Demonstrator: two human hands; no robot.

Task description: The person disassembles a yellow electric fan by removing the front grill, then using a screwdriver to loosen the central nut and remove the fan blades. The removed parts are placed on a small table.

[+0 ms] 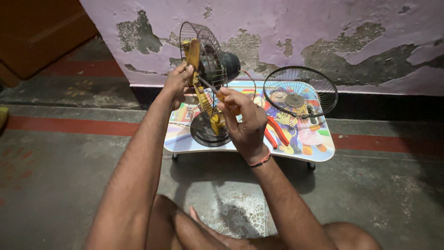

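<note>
A small table fan (pixel 210 78) with yellow blades, a dark motor and a round black base stands on a low table with a colourful cartoon top (pixel 319 148). Its rear wire guard is on and its front is uncovered. My left hand (pixel 178 83) grips a yellow blade at the fan's left side. My right hand (pixel 243 122) holds a screwdriver (pixel 210 88) whose thin shaft points at the fan's hub.
A detached round wire guard (pixel 300 90) leans on the table to the right. Red-handled pliers (pixel 275 132) lie beside it. A peeling purple wall (pixel 323 32) rises right behind the table. My bare legs (pixel 194 227) rest on the concrete floor below.
</note>
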